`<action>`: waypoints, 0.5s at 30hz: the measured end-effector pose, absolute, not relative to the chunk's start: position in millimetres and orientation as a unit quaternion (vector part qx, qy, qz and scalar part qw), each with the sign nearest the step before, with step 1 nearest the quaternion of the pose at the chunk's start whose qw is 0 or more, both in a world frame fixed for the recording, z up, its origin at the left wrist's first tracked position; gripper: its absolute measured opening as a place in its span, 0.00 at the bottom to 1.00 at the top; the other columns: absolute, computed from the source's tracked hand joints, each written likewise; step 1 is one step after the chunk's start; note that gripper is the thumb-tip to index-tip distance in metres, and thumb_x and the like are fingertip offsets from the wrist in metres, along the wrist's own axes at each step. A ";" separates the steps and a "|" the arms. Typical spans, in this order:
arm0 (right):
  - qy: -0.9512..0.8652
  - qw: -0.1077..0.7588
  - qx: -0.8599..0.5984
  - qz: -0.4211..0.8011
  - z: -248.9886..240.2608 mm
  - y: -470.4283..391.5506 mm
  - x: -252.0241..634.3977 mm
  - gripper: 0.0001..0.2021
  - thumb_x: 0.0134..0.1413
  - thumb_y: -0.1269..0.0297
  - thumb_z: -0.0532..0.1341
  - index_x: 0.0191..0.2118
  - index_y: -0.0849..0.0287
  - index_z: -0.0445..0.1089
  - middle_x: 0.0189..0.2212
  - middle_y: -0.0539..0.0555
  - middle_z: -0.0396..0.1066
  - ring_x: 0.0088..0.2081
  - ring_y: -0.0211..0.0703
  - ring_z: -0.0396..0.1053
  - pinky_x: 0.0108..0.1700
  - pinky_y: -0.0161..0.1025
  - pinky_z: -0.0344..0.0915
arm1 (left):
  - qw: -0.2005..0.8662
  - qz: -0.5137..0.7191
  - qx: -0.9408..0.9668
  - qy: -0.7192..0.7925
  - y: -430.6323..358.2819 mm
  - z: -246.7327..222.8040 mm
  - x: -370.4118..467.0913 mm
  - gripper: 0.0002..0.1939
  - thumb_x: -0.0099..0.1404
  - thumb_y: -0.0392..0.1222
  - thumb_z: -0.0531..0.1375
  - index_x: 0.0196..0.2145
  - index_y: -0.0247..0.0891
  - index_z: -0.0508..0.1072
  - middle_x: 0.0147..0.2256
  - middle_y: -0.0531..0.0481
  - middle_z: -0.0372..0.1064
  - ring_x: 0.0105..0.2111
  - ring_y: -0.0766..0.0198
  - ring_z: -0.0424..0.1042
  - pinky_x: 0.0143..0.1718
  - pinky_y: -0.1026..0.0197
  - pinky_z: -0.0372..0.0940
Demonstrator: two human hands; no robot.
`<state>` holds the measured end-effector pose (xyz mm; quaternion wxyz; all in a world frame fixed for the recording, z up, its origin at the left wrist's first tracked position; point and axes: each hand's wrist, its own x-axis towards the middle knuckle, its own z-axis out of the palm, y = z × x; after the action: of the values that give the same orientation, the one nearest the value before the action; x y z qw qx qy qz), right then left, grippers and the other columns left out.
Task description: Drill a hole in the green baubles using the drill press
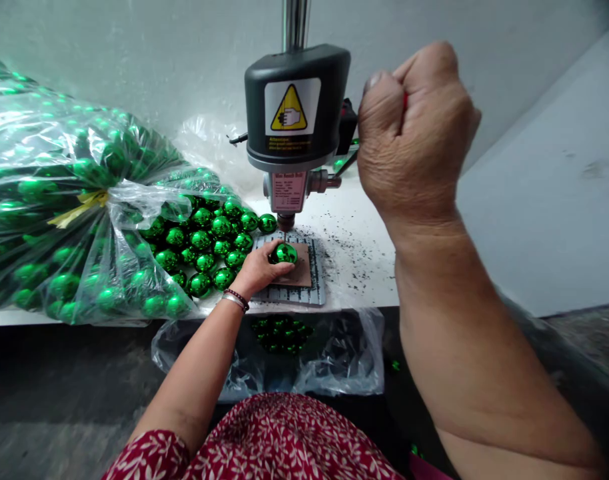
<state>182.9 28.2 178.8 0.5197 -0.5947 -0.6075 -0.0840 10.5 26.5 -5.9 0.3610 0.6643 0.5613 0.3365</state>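
A small bench drill press (297, 110) stands against the wall, its chuck pointing down. Under the bit, my left hand (263, 268) grips a shiny green ball (286, 254), thumb and fingers around its sides. The ball rests over a brown board (303, 270) on the grey slotted base (317, 295). Whether the bit touches the ball's top is hard to make out. Up on the right, my right hand (414, 127) is closed in a fist around the drill's feed lever (350, 161); most of the lever is hidden, with a bit of red showing between the fingers.
Loose green balls (200, 240) lie left of the base, beside a large tied plastic bag (59, 200) full of them. Dark shavings (357, 247) litter the white table (379, 287). Below the table edge, a plastic-lined container (334, 373) holds more balls (283, 335).
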 end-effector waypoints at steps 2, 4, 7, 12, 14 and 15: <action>-0.615 0.539 -0.568 -0.095 174.8 26.1 184.0 0.14 0.60 0.55 0.47 0.32 0.60 0.59 0.26 0.49 0.57 0.27 0.28 0.49 0.37 0.32 0.51 | 0.354 0.339 0.666 0.563 26.2 -8.6 11.0 0.35 0.51 0.45 0.68 0.56 0.36 0.69 0.45 0.46 0.75 0.44 0.55 0.73 0.49 0.54 0.66; -0.619 0.552 -0.548 -0.109 168.3 22.5 184.0 0.14 0.60 0.56 0.46 0.31 0.61 0.58 0.25 0.49 0.55 0.27 0.27 0.48 0.36 0.32 0.52 | 0.342 0.343 0.670 0.563 25.9 -11.0 11.1 0.34 0.51 0.46 0.68 0.56 0.37 0.70 0.44 0.46 0.75 0.43 0.55 0.73 0.48 0.54 0.66; -0.609 0.563 -0.543 -0.134 155.8 16.1 182.5 0.16 0.60 0.55 0.45 0.31 0.62 0.59 0.26 0.48 0.56 0.27 0.25 0.52 0.37 0.32 0.54 | 0.331 0.346 0.675 0.561 25.6 -13.2 10.9 0.34 0.51 0.46 0.68 0.56 0.38 0.70 0.44 0.46 0.75 0.44 0.54 0.73 0.49 0.54 0.66; -0.588 0.587 -0.533 -0.162 137.1 9.5 179.9 0.22 0.62 0.50 0.41 0.33 0.63 0.61 0.27 0.47 0.58 0.29 0.24 0.58 0.37 0.31 0.54 | 0.325 0.346 0.682 0.556 24.7 -12.7 10.6 0.33 0.52 0.45 0.67 0.56 0.39 0.70 0.48 0.45 0.74 0.48 0.53 0.71 0.54 0.53 0.63; -0.581 0.598 -0.523 -0.175 130.8 7.9 179.3 0.22 0.62 0.50 0.43 0.32 0.64 0.62 0.26 0.47 0.59 0.28 0.23 0.57 0.35 0.31 0.53 | 0.329 0.348 0.679 0.556 24.4 -12.3 10.5 0.32 0.52 0.44 0.67 0.55 0.40 0.70 0.48 0.46 0.73 0.49 0.53 0.71 0.55 0.54 0.62; -0.580 0.601 -0.518 -0.183 127.7 7.1 179.1 0.21 0.62 0.52 0.44 0.31 0.64 0.62 0.26 0.47 0.60 0.28 0.23 0.57 0.35 0.30 0.52 | 0.331 0.349 0.678 0.556 24.4 -12.2 10.5 0.32 0.51 0.45 0.67 0.55 0.40 0.70 0.47 0.46 0.74 0.49 0.53 0.71 0.56 0.54 0.62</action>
<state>179.1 7.1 127.7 0.6014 -0.5183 -0.5799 -0.1827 10.5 24.4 -12.2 0.3313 0.6783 0.5555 0.3486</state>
